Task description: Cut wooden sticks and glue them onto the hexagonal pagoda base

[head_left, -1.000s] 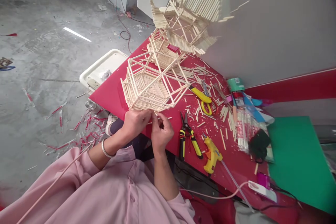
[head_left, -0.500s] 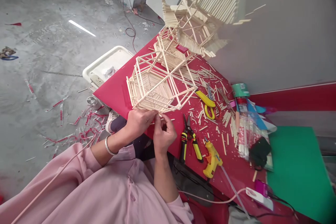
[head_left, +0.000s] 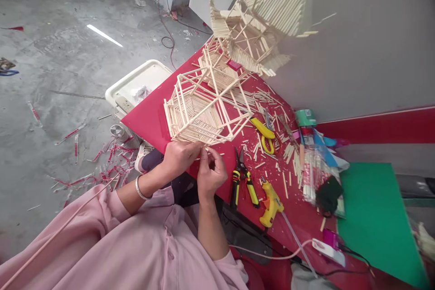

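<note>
A hexagonal frame of thin pale wooden sticks (head_left: 204, 111) lies on the red table (head_left: 149, 118), near its front edge. My left hand (head_left: 178, 156) is closed on the frame's near lower edge. My right hand (head_left: 210, 173) sits right beside it with thumb and fingers pinched around a short stick (head_left: 210, 155) held against that same edge. Both hands touch the frame at one spot. A metal bangle circles my left wrist.
Black-and-yellow cutters (head_left: 242, 176), a yellow glue gun (head_left: 270, 201) with its cord, yellow-handled scissors (head_left: 264, 132), loose stick offcuts and packets lie right of my hands. More stick structures (head_left: 258, 18) stand behind. A green board (head_left: 374, 217) is at right, a white plastic stool (head_left: 136, 86) at left.
The hands stay at the frame's near edge, with only small finger shifts. The view has drifted slightly, so the table items sit a little lower and further left.
</note>
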Demonstrator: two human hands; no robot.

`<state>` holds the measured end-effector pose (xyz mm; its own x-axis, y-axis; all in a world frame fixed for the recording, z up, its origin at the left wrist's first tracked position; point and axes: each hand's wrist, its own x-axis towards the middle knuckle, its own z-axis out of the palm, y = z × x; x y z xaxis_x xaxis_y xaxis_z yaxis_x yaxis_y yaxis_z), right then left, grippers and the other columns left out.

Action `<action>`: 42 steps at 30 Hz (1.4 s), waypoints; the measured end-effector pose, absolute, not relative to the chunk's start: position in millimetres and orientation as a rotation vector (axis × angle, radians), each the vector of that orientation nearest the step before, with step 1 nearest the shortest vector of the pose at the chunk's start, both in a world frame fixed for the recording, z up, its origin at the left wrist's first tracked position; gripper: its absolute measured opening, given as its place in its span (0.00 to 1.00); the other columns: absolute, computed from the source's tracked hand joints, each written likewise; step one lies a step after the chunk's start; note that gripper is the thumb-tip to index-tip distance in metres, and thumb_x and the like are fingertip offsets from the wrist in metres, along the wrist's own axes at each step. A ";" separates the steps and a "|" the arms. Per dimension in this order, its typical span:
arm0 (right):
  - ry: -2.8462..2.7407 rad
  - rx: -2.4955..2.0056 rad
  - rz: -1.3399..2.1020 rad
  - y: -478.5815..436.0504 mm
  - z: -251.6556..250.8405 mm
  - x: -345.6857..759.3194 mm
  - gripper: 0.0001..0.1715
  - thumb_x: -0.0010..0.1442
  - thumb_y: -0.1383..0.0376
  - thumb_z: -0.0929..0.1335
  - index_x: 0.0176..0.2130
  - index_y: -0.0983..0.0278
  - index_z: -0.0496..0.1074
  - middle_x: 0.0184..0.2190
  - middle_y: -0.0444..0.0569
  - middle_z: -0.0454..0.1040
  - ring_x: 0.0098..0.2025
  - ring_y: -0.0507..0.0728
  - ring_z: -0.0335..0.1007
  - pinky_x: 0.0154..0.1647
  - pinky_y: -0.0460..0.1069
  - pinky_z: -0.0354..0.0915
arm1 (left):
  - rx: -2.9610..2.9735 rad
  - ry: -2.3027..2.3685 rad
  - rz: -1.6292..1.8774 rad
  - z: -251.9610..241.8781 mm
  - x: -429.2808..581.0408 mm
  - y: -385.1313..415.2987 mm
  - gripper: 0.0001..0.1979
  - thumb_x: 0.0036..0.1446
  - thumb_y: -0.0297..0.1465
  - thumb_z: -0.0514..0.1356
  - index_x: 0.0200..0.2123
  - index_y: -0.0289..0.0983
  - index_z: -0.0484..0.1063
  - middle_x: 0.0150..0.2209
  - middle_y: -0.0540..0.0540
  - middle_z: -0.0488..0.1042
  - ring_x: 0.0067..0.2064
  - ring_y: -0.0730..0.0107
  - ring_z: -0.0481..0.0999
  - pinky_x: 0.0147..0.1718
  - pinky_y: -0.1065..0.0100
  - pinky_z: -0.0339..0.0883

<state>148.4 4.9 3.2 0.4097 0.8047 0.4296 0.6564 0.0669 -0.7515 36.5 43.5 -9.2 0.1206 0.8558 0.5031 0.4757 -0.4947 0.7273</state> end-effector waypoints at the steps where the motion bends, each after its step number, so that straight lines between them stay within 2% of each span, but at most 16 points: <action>1: -1.314 -1.634 0.201 3.1 5.8 147.3 0.18 0.65 0.53 0.69 0.38 0.65 0.79 0.28 0.48 0.78 0.27 0.52 0.71 0.31 0.47 0.70 | 1.988 1.238 1.366 -8.5 34.6 42.7 0.13 0.66 0.28 0.55 0.37 0.37 0.81 0.23 0.48 0.77 0.23 0.75 0.73 0.25 0.76 0.63; 3: -1.367 -1.598 0.250 -2.7 15.7 148.4 0.16 0.65 0.55 0.69 0.39 0.65 0.79 0.28 0.47 0.78 0.27 0.51 0.71 0.31 0.46 0.70 | 1.919 1.091 1.414 -4.3 30.3 39.9 0.11 0.64 0.28 0.58 0.40 0.36 0.82 0.28 0.45 0.80 0.27 0.73 0.78 0.29 0.75 0.68; 7: -1.667 -1.639 0.202 -24.8 47.4 175.7 0.16 0.67 0.56 0.67 0.46 0.63 0.78 0.33 0.49 0.79 0.33 0.53 0.74 0.38 0.48 0.71 | 1.718 0.962 1.387 14.2 26.7 31.8 0.07 0.61 0.28 0.63 0.35 0.37 0.82 0.31 0.44 0.80 0.31 0.71 0.79 0.31 0.73 0.71; 9: -1.773 -1.847 -0.046 -40.0 59.7 200.8 0.25 0.66 0.50 0.68 0.52 0.65 0.76 0.41 0.56 0.79 0.43 0.60 0.75 0.46 0.54 0.71 | 1.585 0.930 1.314 24.8 30.4 28.1 0.06 0.59 0.31 0.65 0.32 0.36 0.82 0.34 0.42 0.80 0.33 0.69 0.79 0.32 0.72 0.73; 10: -1.799 -2.009 -0.171 -47.7 63.0 213.9 0.33 0.64 0.46 0.68 0.57 0.67 0.73 0.49 0.62 0.77 0.49 0.65 0.73 0.51 0.59 0.68 | 1.510 0.902 1.243 29.3 33.6 26.7 0.07 0.60 0.32 0.64 0.32 0.36 0.81 0.33 0.42 0.80 0.30 0.70 0.78 0.29 0.72 0.72; 12: -1.822 -2.348 -0.266 -61.1 64.4 236.8 0.48 0.60 0.40 0.67 0.63 0.73 0.67 0.58 0.71 0.70 0.55 0.73 0.69 0.54 0.64 0.65 | 1.353 0.854 1.085 36.2 41.8 24.8 0.09 0.59 0.34 0.64 0.33 0.35 0.81 0.28 0.45 0.78 0.23 0.74 0.74 0.22 0.73 0.69; 15: -1.884 -2.673 -0.088 -71.0 60.8 255.5 0.55 0.58 0.39 0.68 0.66 0.77 0.61 0.60 0.73 0.68 0.55 0.75 0.69 0.54 0.63 0.64 | 1.159 0.844 0.937 42.2 54.1 23.4 0.13 0.54 0.37 0.68 0.38 0.33 0.81 0.21 0.50 0.75 0.17 0.77 0.68 0.17 0.74 0.64; 20: -1.918 -2.780 0.147 -62.0 68.4 262.8 0.60 0.55 0.39 0.71 0.68 0.77 0.57 0.57 0.72 0.69 0.57 0.75 0.66 0.56 0.61 0.62 | 1.059 0.900 0.894 49.9 63.2 20.4 0.16 0.50 0.39 0.70 0.37 0.33 0.80 0.21 0.50 0.74 0.19 0.78 0.68 0.18 0.74 0.63; 25: -1.862 -2.676 0.332 -55.6 71.4 270.5 0.56 0.53 0.48 0.74 0.69 0.71 0.57 0.52 0.66 0.71 0.56 0.74 0.68 0.53 0.62 0.65 | 1.062 0.944 0.920 52.3 66.4 18.9 0.17 0.50 0.44 0.69 0.31 0.34 0.78 0.23 0.49 0.73 0.20 0.76 0.70 0.18 0.75 0.62; 28: -1.676 -2.592 0.375 -59.5 63.3 274.2 0.53 0.50 0.55 0.73 0.68 0.72 0.58 0.54 0.67 0.69 0.55 0.73 0.69 0.54 0.63 0.65 | 1.039 0.938 0.931 46.9 72.3 19.4 0.20 0.49 0.46 0.70 0.31 0.35 0.76 0.24 0.48 0.74 0.22 0.73 0.73 0.17 0.74 0.64; 31: -1.376 -2.347 0.501 -66.1 58.9 278.9 0.51 0.46 0.55 0.73 0.65 0.69 0.64 0.56 0.64 0.69 0.57 0.73 0.67 0.58 0.64 0.63 | 0.992 0.955 0.893 40.5 79.8 19.6 0.21 0.48 0.48 0.70 0.32 0.34 0.75 0.20 0.50 0.72 0.19 0.75 0.70 0.17 0.74 0.64; 34: -0.971 -1.774 0.940 -72.5 65.5 277.8 0.43 0.45 0.49 0.72 0.58 0.62 0.70 0.52 0.57 0.74 0.56 0.69 0.69 0.59 0.63 0.64 | 0.968 0.952 0.885 39.7 86.4 18.9 0.22 0.47 0.48 0.70 0.32 0.34 0.75 0.19 0.51 0.71 0.17 0.77 0.66 0.16 0.74 0.62; 37: -0.631 -1.062 1.487 -76.6 78.0 263.3 0.38 0.48 0.42 0.66 0.51 0.61 0.73 0.48 0.56 0.77 0.52 0.67 0.72 0.55 0.63 0.67 | 0.974 0.936 0.904 45.3 90.5 18.7 0.22 0.47 0.48 0.70 0.32 0.34 0.76 0.18 0.52 0.71 0.18 0.78 0.65 0.18 0.74 0.61; 39: -0.526 -0.782 1.729 -79.0 83.1 249.3 0.37 0.47 0.44 0.64 0.49 0.61 0.74 0.46 0.56 0.78 0.51 0.66 0.73 0.54 0.63 0.68 | 0.988 0.944 0.925 49.3 91.0 19.3 0.22 0.47 0.48 0.70 0.33 0.34 0.76 0.18 0.52 0.70 0.18 0.77 0.66 0.19 0.74 0.61; 42: -0.525 -0.812 1.869 -85.2 79.3 233.8 0.31 0.45 0.53 0.65 0.47 0.62 0.74 0.42 0.56 0.79 0.48 0.65 0.74 0.51 0.60 0.70 | 1.039 0.988 0.962 52.4 87.3 20.6 0.21 0.48 0.46 0.70 0.36 0.33 0.78 0.18 0.52 0.70 0.20 0.76 0.67 0.20 0.74 0.62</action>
<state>233.8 -85.2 79.3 -0.2839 0.9100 -0.3023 -0.6196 -0.4147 -0.6664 87.3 20.6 52.4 0.2634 0.9481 -0.1781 -0.1525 0.2232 0.9628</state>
